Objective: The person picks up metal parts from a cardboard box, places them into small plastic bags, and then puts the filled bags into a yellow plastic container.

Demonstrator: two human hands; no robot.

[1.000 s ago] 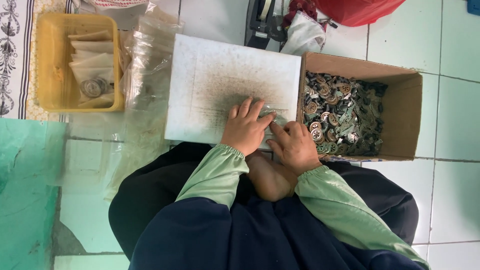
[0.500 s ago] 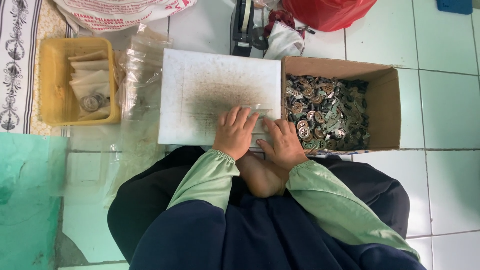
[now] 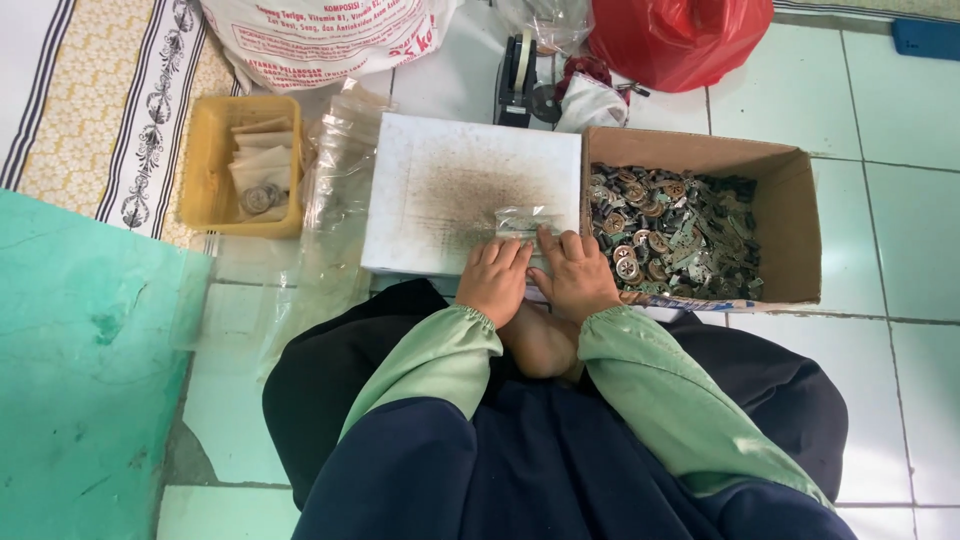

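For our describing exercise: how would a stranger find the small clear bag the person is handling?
Start at the white board on the tiled floor, left of the cardboard box of metal parts. At its near edge, the left hand and right hand press a clear bag. It is far smaller than the loose plastic bags further left.

Brown carton right; white printed sack top.

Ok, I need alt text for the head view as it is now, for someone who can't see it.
Seen from above, a seated person's left hand and right hand press a small clear plastic bag on a stained white board. To the right is a cardboard box of small metal parts; to the left, a yellow tray on the tiled floor.
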